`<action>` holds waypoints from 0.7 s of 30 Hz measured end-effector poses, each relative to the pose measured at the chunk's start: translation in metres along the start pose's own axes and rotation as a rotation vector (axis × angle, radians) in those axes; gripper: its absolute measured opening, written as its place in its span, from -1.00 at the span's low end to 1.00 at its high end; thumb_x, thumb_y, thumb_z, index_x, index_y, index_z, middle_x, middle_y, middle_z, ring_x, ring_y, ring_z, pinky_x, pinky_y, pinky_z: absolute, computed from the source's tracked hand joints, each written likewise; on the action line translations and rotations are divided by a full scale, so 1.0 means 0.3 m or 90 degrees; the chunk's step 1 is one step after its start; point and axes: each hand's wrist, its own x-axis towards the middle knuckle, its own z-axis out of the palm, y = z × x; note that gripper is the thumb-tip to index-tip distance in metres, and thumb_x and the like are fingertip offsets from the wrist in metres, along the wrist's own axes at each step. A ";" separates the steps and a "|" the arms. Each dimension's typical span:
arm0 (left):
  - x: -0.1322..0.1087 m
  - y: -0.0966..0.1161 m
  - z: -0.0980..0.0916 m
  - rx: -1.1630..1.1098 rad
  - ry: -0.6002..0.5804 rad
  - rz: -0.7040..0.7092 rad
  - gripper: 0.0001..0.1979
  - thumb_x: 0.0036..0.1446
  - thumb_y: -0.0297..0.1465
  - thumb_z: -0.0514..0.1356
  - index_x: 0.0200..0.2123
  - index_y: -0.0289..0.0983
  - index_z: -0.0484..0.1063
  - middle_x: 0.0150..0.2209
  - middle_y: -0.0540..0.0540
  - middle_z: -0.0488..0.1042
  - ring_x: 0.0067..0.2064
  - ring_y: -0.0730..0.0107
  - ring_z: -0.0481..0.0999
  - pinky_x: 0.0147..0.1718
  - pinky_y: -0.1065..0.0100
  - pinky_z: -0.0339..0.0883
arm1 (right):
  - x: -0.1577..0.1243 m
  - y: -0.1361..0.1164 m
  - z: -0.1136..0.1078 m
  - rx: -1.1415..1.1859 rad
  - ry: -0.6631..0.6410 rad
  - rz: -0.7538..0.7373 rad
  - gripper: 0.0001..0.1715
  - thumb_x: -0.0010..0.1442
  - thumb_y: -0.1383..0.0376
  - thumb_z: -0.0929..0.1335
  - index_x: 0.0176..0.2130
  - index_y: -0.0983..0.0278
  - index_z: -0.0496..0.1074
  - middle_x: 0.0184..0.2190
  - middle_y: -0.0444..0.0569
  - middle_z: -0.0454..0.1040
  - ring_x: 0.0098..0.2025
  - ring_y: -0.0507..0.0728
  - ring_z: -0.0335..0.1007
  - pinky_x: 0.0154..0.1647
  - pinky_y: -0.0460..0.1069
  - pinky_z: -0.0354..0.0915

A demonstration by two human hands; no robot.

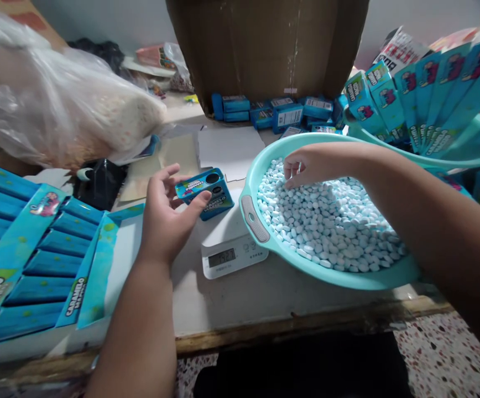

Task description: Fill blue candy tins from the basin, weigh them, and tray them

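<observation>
My left hand [167, 207] grips a small blue candy box [210, 193], thumb on its near side and fingers behind it. Below the box is a white digital scale [235, 257], its display lit with figures too blurred to read surely. To the right stands a turquoise basin [331, 282] holding a heap of small pale blue candies [327, 232]. My right hand [302, 165] reaches in over the basin's right side, fingertips at the candies near the far left rim. Its fingers are curled towards the thumb; whatever lies between the tips is hidden.
Display cartons [36, 260] packed with blue boxes lie at left. A clear plastic bag [69, 105] stands behind them. Several small boxes [287, 117] lie by a large brown cardboard box [269, 50]. Fanned blue cartons [426, 94] rest in another basin [464, 160] at right.
</observation>
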 end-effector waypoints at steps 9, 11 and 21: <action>0.006 0.036 -0.004 -0.101 0.127 0.057 -0.56 0.15 -0.08 0.34 -0.01 -0.15 0.38 -0.12 -0.11 0.54 -0.01 0.20 0.56 0.06 0.07 0.43 | -0.006 0.024 -0.013 0.023 0.012 -0.005 -0.58 0.10 -0.02 0.44 -0.13 0.16 0.62 -0.22 -0.06 0.62 -0.29 0.12 0.46 -0.32 -0.01 0.19; 0.007 0.045 -0.008 -0.126 0.154 0.034 -0.60 0.15 -0.09 0.33 -0.04 -0.13 0.38 -0.14 -0.10 0.54 -0.06 0.20 0.58 0.00 0.08 0.46 | -0.011 0.028 -0.017 0.025 0.022 -0.005 -0.59 0.08 -0.01 0.45 -0.14 0.16 0.62 -0.24 -0.06 0.62 -0.28 0.14 0.47 -0.31 0.01 0.20; 0.028 0.047 -0.027 -0.240 0.276 -0.052 -0.79 0.19 -0.21 0.23 -0.16 -0.17 0.39 -0.29 -0.03 0.52 -0.23 0.32 0.57 -0.26 0.25 0.42 | -0.004 0.030 -0.002 0.012 0.068 -0.030 -0.58 0.06 0.03 0.46 -0.12 0.15 0.64 -0.22 -0.03 0.61 -0.23 0.18 0.48 -0.25 0.03 0.24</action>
